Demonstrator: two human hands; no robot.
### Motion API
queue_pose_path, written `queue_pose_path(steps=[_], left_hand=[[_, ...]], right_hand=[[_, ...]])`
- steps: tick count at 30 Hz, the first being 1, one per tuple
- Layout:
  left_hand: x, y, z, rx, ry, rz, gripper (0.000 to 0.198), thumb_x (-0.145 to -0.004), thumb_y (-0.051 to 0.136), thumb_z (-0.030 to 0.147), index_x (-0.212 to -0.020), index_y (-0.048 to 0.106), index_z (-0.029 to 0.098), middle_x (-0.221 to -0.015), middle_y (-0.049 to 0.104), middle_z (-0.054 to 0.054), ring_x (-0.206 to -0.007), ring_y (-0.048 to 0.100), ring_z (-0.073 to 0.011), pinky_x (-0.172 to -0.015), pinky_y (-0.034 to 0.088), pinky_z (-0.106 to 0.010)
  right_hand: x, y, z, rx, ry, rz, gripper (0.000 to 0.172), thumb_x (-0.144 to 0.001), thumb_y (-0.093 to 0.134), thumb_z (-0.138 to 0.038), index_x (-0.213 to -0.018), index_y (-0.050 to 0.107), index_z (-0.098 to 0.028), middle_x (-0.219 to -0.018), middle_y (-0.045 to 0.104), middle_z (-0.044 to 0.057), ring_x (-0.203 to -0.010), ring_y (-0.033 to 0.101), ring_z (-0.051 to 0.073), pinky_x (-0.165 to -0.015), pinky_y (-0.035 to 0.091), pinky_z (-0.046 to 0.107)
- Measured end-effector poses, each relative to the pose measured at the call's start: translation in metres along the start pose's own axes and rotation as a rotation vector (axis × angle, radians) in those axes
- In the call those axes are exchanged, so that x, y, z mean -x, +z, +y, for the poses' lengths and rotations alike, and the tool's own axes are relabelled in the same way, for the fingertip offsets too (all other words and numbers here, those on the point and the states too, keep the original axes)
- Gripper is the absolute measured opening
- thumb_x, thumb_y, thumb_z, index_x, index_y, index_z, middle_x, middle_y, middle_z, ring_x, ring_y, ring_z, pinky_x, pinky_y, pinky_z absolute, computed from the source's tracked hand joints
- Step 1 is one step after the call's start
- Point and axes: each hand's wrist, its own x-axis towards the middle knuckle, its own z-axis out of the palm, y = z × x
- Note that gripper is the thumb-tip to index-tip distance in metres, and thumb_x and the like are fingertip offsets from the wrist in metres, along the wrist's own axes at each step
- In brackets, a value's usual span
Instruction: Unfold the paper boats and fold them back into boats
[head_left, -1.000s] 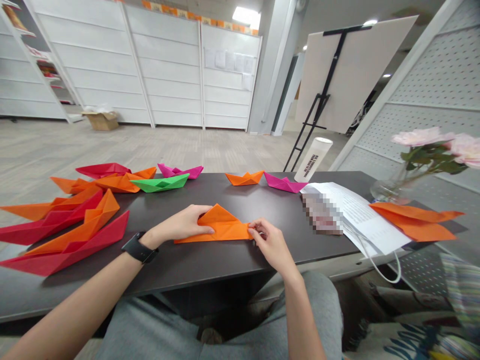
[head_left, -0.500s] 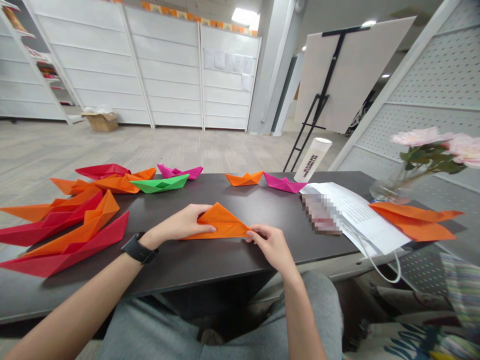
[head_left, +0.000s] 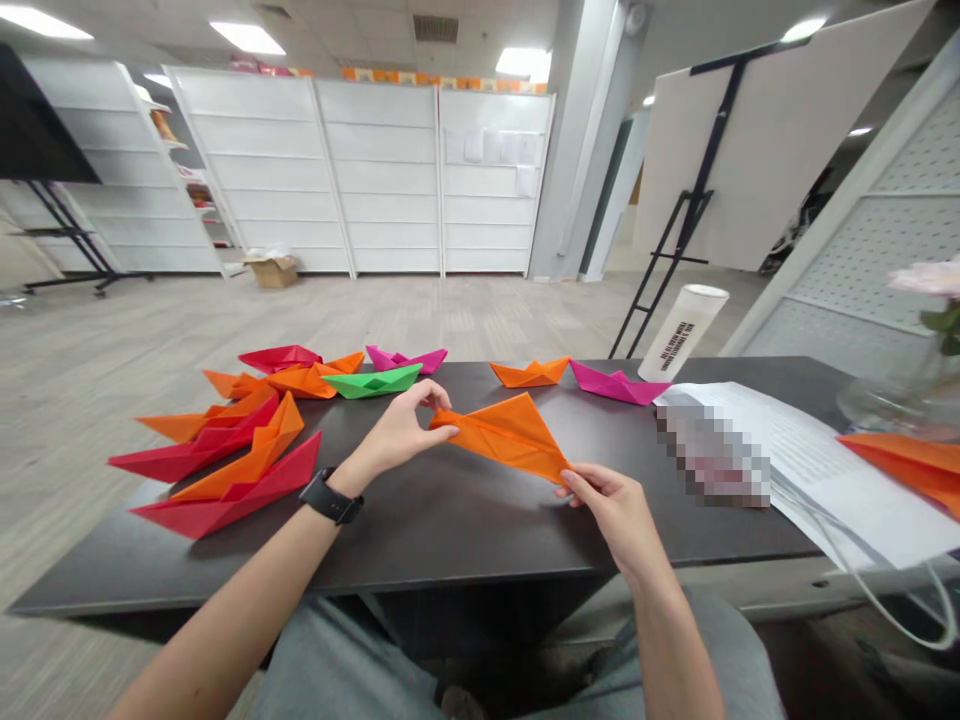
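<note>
A folded orange paper triangle (head_left: 506,435) hangs just above the dark table (head_left: 450,520), held by its two ends. My left hand (head_left: 401,430), with a black watch on the wrist, pinches the left tip. The right tip is pinched by my right hand (head_left: 611,505), nearer the table's front edge. Both hands are closed on the paper, which tilts down to the right.
Several orange and red paper boats (head_left: 225,455) lie at the left. A green boat (head_left: 373,381), pink boats (head_left: 615,384) and a small orange one (head_left: 529,373) line the far edge. White printed sheets (head_left: 810,450), a white tube (head_left: 681,333) and a glass vase (head_left: 900,395) are at the right.
The orange paper was lying flat on the table; both hands have now lifted it by its ends. My head has turned left, so everything sits further right in view.
</note>
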Motion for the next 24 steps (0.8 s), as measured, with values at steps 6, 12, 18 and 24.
queue_pose_path(steps=[6,12,18,24], left_hand=[[-0.001,0.001,0.001,0.043,-0.054,-0.028,0.015,-0.081,0.067,0.030,-0.086,0.060,0.018,-0.089,0.065,-0.003,-0.087,0.061,-0.0193,-0.086,0.047,-0.035],[-0.004,0.003,0.001,0.180,-0.183,0.005,0.020,-0.086,0.061,0.038,-0.087,0.058,0.018,-0.084,0.064,-0.003,-0.083,0.061,-0.0188,-0.082,0.049,-0.034],[-0.002,0.010,-0.005,0.285,-0.233,-0.024,0.023,-0.080,0.067,0.036,-0.089,0.056,0.018,-0.086,0.062,-0.002,-0.076,0.062,-0.0158,-0.073,0.051,-0.031],[0.000,0.009,0.001,0.199,-0.194,-0.098,0.023,-0.082,0.065,0.038,-0.087,0.067,0.017,-0.092,0.063,-0.005,-0.088,0.062,-0.0199,-0.082,0.050,-0.035]], right_hand=[[0.000,-0.001,-0.001,-0.041,0.000,0.034,0.039,-0.065,0.081,-0.049,-0.082,0.078,-0.015,-0.067,0.073,0.008,-0.061,0.063,0.019,-0.055,0.047,0.029],[-0.001,-0.002,0.003,-0.040,-0.025,0.041,0.036,-0.068,0.080,-0.048,-0.085,0.079,-0.015,-0.070,0.074,0.008,-0.063,0.064,0.020,-0.056,0.048,0.029],[-0.001,-0.002,0.002,-0.038,-0.035,0.066,0.038,-0.068,0.080,-0.049,-0.084,0.078,-0.015,-0.075,0.075,0.010,-0.065,0.066,0.021,-0.054,0.049,0.029],[-0.001,-0.002,0.001,-0.051,-0.033,0.072,0.036,-0.068,0.080,-0.048,-0.084,0.079,-0.016,-0.074,0.075,0.009,-0.065,0.065,0.020,-0.056,0.049,0.028]])
